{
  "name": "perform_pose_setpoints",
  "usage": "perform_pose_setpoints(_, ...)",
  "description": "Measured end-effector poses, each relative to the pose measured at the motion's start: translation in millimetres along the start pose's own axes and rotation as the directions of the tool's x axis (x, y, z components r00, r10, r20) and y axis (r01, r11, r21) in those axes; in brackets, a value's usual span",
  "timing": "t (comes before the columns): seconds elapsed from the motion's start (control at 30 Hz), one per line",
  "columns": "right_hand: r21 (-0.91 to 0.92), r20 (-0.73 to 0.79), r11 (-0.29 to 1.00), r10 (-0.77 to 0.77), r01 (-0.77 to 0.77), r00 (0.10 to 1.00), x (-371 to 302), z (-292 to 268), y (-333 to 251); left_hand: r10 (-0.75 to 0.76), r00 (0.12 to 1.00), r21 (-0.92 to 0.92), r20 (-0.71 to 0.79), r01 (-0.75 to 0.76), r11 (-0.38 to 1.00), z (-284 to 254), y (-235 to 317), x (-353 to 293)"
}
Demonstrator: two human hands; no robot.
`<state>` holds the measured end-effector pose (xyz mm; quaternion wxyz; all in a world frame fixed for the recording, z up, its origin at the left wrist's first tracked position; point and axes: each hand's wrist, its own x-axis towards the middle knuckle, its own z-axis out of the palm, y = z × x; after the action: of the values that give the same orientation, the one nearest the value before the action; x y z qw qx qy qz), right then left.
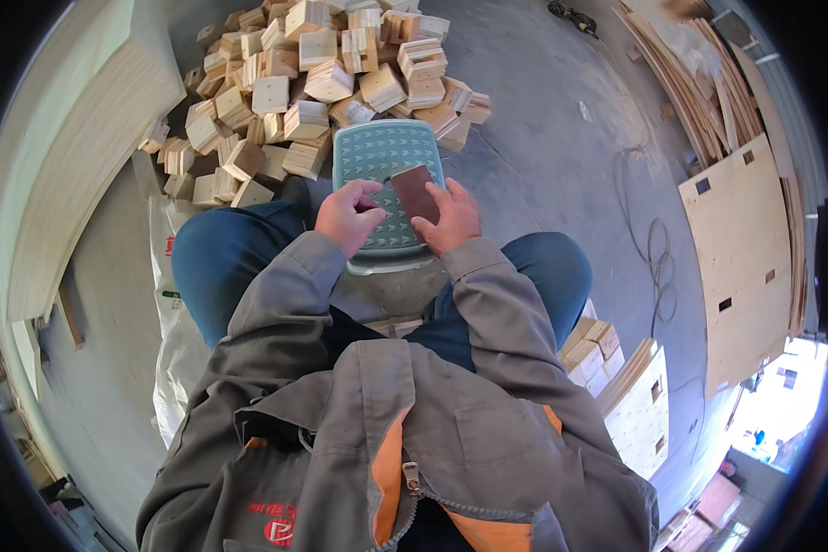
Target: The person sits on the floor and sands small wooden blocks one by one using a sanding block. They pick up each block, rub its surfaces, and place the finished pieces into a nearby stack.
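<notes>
"Concrete floor, workshop interior, seen from above. Which features rank largest?"

"At left, a pale stack of layered sheets; beyond the far edge of the stool, a loose pile of wooden blocks; at right, a panel with rectangular holes. Centrally, between the knees, stands the blue-green stool, its top studded in rows."

"And the hands?"

"Both lie above the stool top. Left hand, near the left edge: fingers curled, a gap between thumb and forefinger, nothing visibly gripped. Right hand, at the right edge: grasping, thumb laid across the face of the brown flat piece, fingers along its outer side."

"Where exactly is that piece?"

"Over the right half of the stool top, tilted, between the far and near edges. Whether it touches the studs cannot be told. Its material is uncertain; the matt brown face may be abrasive paper."

"Which step is represented?"

"Probably handling: the piece is being readied or adjusted in the fingers, with no block in either hand."

"What would the next move call for?"

"In judgement, a steady right-hand pinch, and the left fingertips meeting the piece's free left edge without bending it."
</notes>
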<state>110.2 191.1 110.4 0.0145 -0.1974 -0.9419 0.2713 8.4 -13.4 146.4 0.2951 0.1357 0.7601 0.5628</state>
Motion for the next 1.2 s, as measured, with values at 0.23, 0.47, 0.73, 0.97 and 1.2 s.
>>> perform_pose_setpoints(0.23, 0.005, 0.116, 0.999, 0.053, -0.054, 0.992, -1.0, 0.3, 2.6, 0.059, 0.996, 0.020, -0.064, -0.057, 0.998, -2.4, -27.3, 3.1)
perform_pose_setpoints(0.47, 0.064, 0.092, 0.996, 0.062, -0.068, 0.994, -1.5, -9.3, 3.5, 0.099, 0.991, 0.067, -0.089, -0.094, 0.993, -5.0, -21.3, -4.2)
perform_pose_setpoints(0.73, 0.135, 0.067, 0.990, 0.037, -0.046, 0.997, -7.1, -17.1, 14.3, 0.073, 0.997, -0.033, -0.029, -0.074, 0.997, 20.5, 11.5, -1.5)
perform_pose_setpoints(0.97, 0.177, 0.082, 0.983, 0.028, -0.042, 0.996, -10.6, -16.6, 21.8, 0.085, 0.994, -0.075, -0.067, -0.090, 0.993, 17.2, -7.0, 5.6)
perform_pose_setpoints(1.2, 0.130, 0.109, 0.991, 0.020, -0.034, 0.994, -4.4, -12.7, 5.9, 0.039, 0.983, -0.151, -0.179, -0.067, 0.986, -3.8, -9.7, 17.5)
